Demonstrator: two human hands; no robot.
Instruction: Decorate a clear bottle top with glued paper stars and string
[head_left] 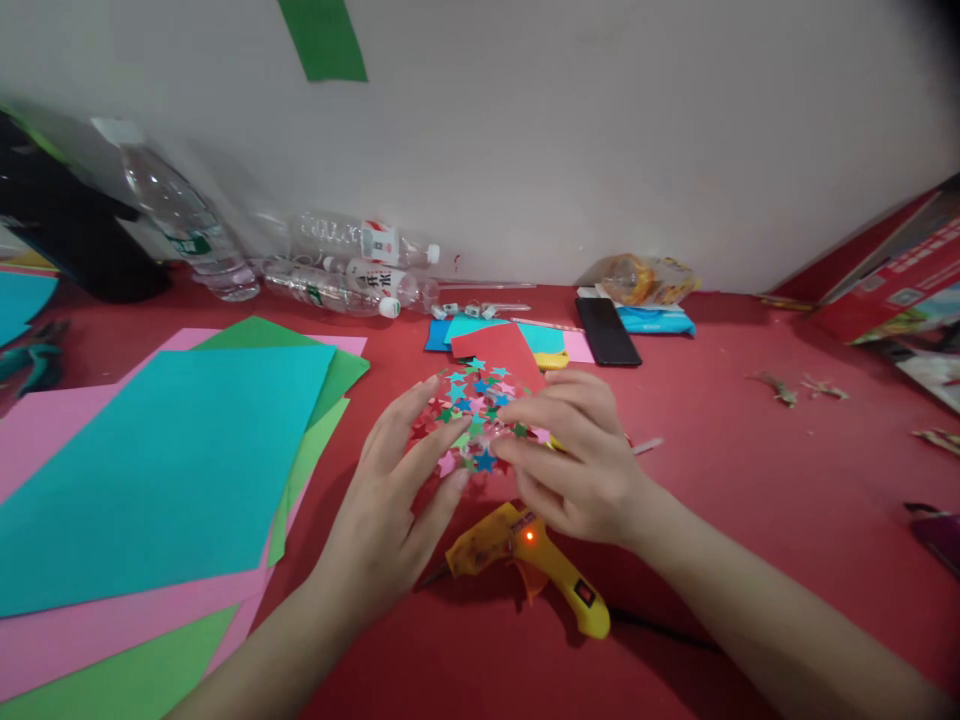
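A rounded cluster of small paper stars point(477, 405) in blue, green, pink and red sits in front of me, with a clear shiny patch among them. My left hand point(409, 475) is at its left side, fingers spread and curved around it. From the right, my right hand point(581, 455) reaches over the stars with bent fingers, the thumb apart from them; its fingertips are at the stars, and I cannot tell how firmly they touch. Just below lies a yellow hot glue gun point(529, 555) on its side, its orange light lit.
Coloured paper sheets point(165, 470) cover the left of the red table point(750, 520). Plastic bottles point(345, 285) lie along the wall, and one large bottle point(180, 215) stands tilted. A black phone point(608, 331), a snack packet point(649, 280) and pliers point(34, 360) are also there.
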